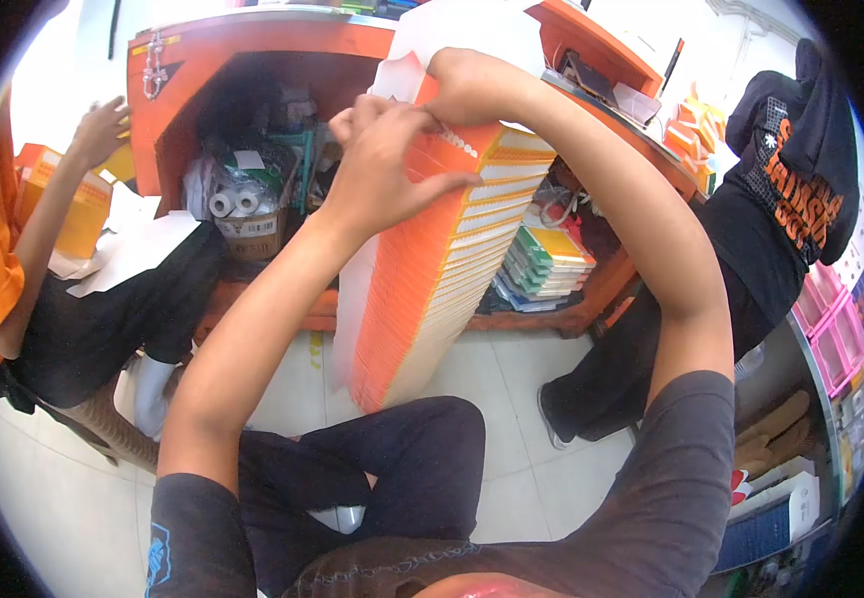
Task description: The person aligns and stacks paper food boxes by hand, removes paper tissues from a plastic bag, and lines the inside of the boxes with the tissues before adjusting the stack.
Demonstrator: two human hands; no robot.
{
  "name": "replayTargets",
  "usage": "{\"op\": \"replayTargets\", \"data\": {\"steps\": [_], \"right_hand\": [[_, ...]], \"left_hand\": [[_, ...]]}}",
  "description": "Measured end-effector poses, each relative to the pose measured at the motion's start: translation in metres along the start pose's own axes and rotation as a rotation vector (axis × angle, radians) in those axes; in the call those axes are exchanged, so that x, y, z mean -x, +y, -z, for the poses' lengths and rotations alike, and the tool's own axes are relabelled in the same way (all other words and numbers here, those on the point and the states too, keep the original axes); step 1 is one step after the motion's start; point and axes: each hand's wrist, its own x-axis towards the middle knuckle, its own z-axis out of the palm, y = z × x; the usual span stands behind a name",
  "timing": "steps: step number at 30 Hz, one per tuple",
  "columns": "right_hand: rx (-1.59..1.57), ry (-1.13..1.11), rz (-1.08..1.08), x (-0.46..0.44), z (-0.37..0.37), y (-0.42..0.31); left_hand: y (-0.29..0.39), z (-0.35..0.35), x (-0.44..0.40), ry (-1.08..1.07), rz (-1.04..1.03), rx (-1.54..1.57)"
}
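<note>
A tall stack of orange-covered booklets (pixel 392 289) stands on the floor in front of me, leaning slightly, its white page edges facing right. Across its top lies a large white sheet (pixel 472 40), with a curled paper edge at the left. My left hand (pixel 382 149) rests against the orange side near the top, thumb stretched out and fingers apart, the tips bent. Just right of it, my right hand (pixel 472 90) bends over the top edge with its fingers curled in. Its fingertips are partly hidden, and I cannot see what they pinch.
Behind the stack is an orange counter (pixel 253 50) with cluttered shelves and stacked booklets (pixel 547 261). At left a seated person (pixel 103 289) has papers (pixel 138 254) on the lap. Another person in black (pixel 741 229) stands at right, beside a shelf with pink baskets (pixel 831 329).
</note>
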Motion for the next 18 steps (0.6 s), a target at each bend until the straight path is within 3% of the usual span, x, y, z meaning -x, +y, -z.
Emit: {"op": "replayTargets", "data": {"steps": [3,4,7,8,11,14,15,17,18], "right_hand": [[0.01,-0.144,-0.031,0.0,0.005,-0.009],[0.013,-0.146,-0.025,-0.001,0.004,-0.007],[-0.004,-0.151,0.004,-0.01,-0.009,0.004],[-0.029,-0.145,0.019,-0.014,-0.013,0.01],[-0.18,-0.244,-0.037,-0.01,-0.009,0.009],[-0.419,-0.285,-0.173,0.001,0.014,0.02],[-0.505,-0.279,-0.221,0.006,0.02,0.031],[-0.393,-0.02,-0.287,0.009,0.01,0.092],[-0.337,-0.031,-0.405,0.0,0.002,0.12]], "left_hand": [[-0.024,-0.001,0.004,0.324,0.16,0.014],[-0.024,0.001,0.003,0.289,0.263,-0.016],[-0.046,-0.018,-0.003,0.163,0.362,0.48],[-0.048,-0.012,-0.006,-0.023,0.505,0.492],[-0.051,-0.019,-0.008,-0.038,0.535,0.479],[-0.049,-0.023,-0.007,0.059,0.568,0.442],[-0.046,-0.024,-0.007,0.14,0.483,0.385],[-0.032,-0.023,-0.008,0.306,0.311,0.268],[-0.031,-0.021,-0.007,0.268,0.303,0.274]]}}
